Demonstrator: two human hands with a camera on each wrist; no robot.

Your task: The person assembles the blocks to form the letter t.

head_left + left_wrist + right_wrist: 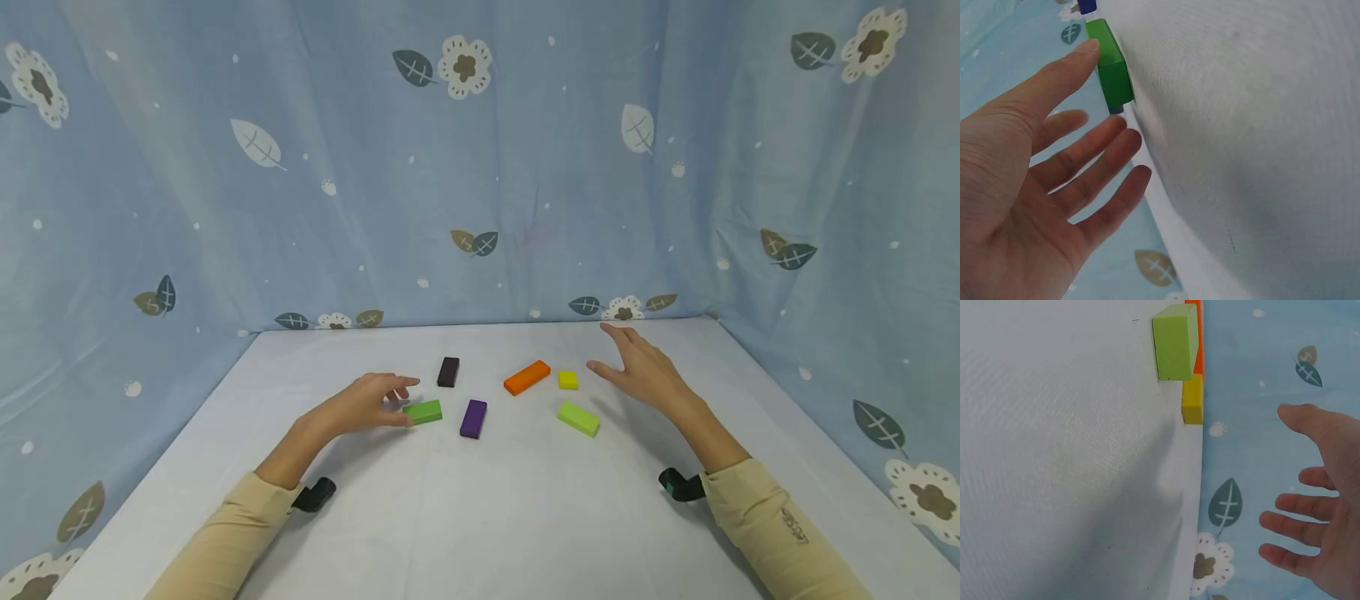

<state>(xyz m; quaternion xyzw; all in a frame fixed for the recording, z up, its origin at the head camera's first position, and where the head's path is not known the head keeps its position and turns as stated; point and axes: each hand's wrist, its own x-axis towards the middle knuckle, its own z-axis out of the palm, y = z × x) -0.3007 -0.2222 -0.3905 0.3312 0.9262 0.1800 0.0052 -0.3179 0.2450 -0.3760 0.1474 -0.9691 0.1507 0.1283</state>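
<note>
Two sleeves (225, 533) fill near left and near right. One blue curtain (480, 167) hangs far behind one white table (495, 517). Two hands: the left hand (363, 404) is loosely open, thumb at the green block (427, 411), contact unclear; the right hand (645, 371) is released, fingers parted, right of the yellow block (567, 381). Six blocks lie mid-table, those two plus one orange (527, 377), one lime (578, 418), one purple (473, 419) and one black (448, 372).
</note>
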